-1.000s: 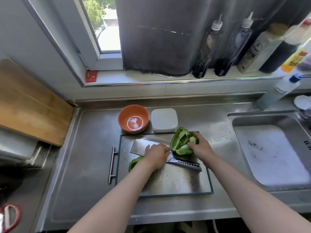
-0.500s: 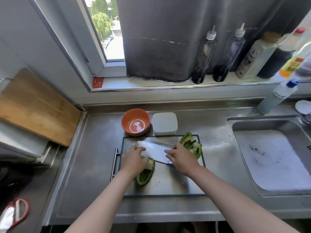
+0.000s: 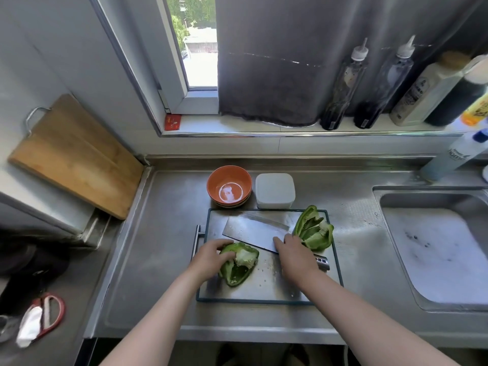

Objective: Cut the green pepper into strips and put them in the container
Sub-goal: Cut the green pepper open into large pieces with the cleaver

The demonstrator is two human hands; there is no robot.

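1. Cutting tray (image 3: 266, 301): steel with a dark rim, set on the steel worktop (image 3: 158, 247). Both forearms reach it from the near edge.
2. Left grip (image 3: 211, 256): the fingers curl over the left flank of the near pepper half (image 3: 239, 270) and hold it down on the tray. This half lies cut face up with its white core at the far end. Its long axis runs near to far, leaning slightly right at the far end.
3. Right grip (image 3: 293, 250): closed over the handle of the knife (image 3: 254, 231), with the forefinger reaching toward the blade. Only the butt of the handle shows behind the hand, and the wrap of the fingers underneath is hidden.
4. Deciding relation: the blade runs from the right grip toward the far left, broad side showing, and passes just beyond the core end of the near pepper half. Whether blade and pepper touch cannot be told. The half therefore lies left of the right grip and on the near side of the blade, roughly crosswise to it. The next move probably calls for turning the blade onto its edge and bringing it nearward over the half.
5. Far pepper half (image 3: 314, 231): cut face up at the tray's far right corner, just beside the right grip, with no hand on it.
6. Container (image 3: 274, 190): white, just past the tray's far rim, beside an orange bowl (image 3: 229, 186). No strips show on the tray, so the task is judged to be early.
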